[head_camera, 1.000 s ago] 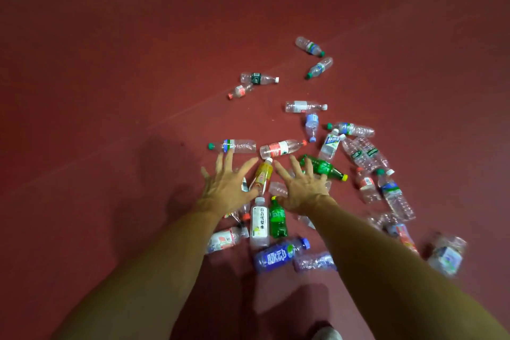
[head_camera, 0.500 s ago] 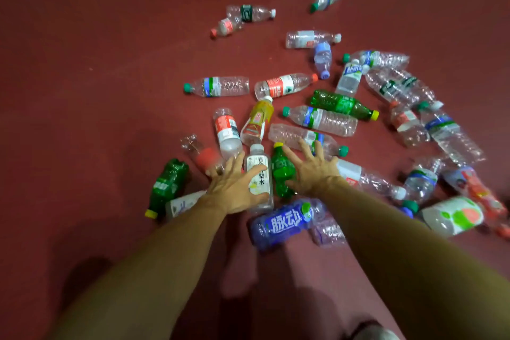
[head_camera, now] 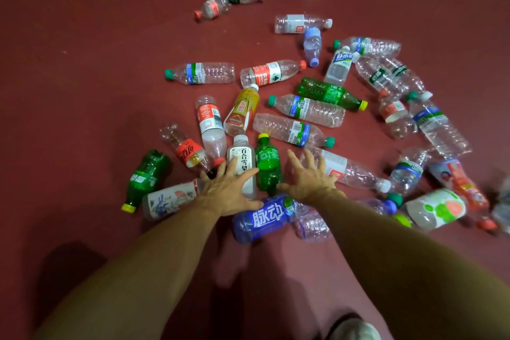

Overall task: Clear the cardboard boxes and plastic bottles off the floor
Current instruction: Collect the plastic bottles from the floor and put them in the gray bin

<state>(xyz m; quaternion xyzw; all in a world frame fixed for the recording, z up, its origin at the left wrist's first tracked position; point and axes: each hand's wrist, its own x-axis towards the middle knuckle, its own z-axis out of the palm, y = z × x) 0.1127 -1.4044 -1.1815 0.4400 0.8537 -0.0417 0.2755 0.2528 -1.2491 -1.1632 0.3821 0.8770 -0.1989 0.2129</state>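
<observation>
Both empty and spread wide, my left hand (head_camera: 229,191) is over the white bottle (head_camera: 242,156), my right hand (head_camera: 309,183) just beside the green bottle (head_camera: 267,167) on the floor (head_camera: 82,69) — I'd grip each round its middle.

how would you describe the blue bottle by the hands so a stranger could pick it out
On the red floor, find the left hand and right hand at the near edge of the scattered bottles. Between the wrists lies the blue bottle on its side. It alone is deep blue with large white characters; its neighbours are clear or green.
</observation>
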